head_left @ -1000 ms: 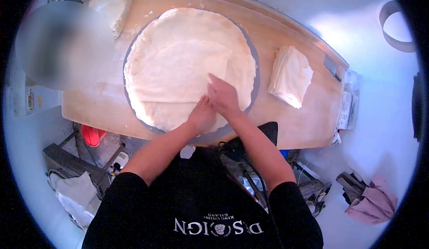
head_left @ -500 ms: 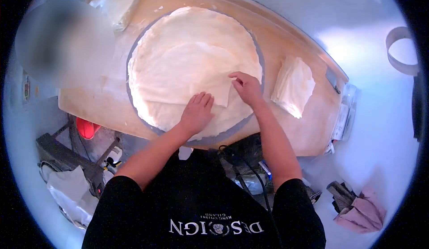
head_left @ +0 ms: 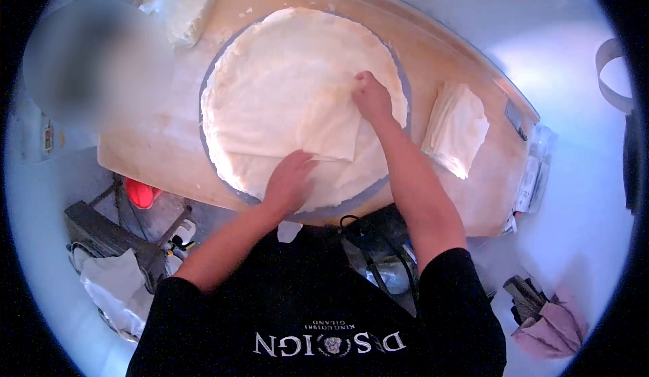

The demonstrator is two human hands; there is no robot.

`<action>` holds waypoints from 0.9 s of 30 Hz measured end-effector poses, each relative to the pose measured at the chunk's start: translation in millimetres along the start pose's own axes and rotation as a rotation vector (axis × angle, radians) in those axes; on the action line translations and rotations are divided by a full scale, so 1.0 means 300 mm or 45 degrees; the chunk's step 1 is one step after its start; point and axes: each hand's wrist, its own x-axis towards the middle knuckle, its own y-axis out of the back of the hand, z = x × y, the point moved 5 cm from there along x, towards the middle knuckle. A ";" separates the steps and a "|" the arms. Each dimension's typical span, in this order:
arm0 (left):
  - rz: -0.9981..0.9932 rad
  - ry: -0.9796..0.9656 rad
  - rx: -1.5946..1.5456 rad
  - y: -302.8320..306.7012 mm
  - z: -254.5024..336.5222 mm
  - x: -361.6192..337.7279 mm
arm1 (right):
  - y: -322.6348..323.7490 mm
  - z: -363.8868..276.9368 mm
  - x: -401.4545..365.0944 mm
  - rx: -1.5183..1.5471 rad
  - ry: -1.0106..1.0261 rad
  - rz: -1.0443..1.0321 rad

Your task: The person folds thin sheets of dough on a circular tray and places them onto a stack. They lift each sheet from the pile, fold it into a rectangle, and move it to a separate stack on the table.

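A wide stack of thin, pale dough sheets (head_left: 270, 73) covers most of a round grey board (head_left: 399, 73). The top dough sheet (head_left: 324, 130) is folded, with a straight edge towards me and a corner at the right. At that near edge is my left hand (head_left: 291, 182), slightly blurred, its fingers bent over the border of the sheet. My right hand (head_left: 373, 98) is closed at the sheet's right side, fingertips pinching its edge; the thumb is mostly hidden.
A folded pile of dough sheets (head_left: 456, 128) lies on the wooden table (head_left: 152, 164) to the right. At the back left is a plastic-wrapped pale bundle (head_left: 182, 5). A blurred round patch (head_left: 98, 62) hides the left side. A red object (head_left: 140, 192) sits below the table.
My right hand has moved away from me along the sheet's right side and closed. My left hand has drawn back slightly from on top of the sheet to its near edge.
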 end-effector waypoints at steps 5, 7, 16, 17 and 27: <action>0.346 1.073 -0.486 0.181 -0.274 -0.170 | 0.011 -0.121 -0.249 -0.108 0.352 0.216; 0.650 1.335 -1.054 0.216 -0.379 -0.215 | -0.034 -0.155 -0.286 -0.245 0.525 0.247; 0.753 1.539 -1.041 0.254 -0.466 -0.174 | -0.086 -0.165 -0.344 -0.281 0.490 0.195; 0.765 1.518 -1.037 0.257 -0.470 -0.177 | -0.091 -0.188 -0.371 -0.249 0.548 0.081; 0.867 1.503 -1.036 0.253 -0.473 -0.195 | -0.199 -0.313 -0.553 -0.166 0.808 -0.196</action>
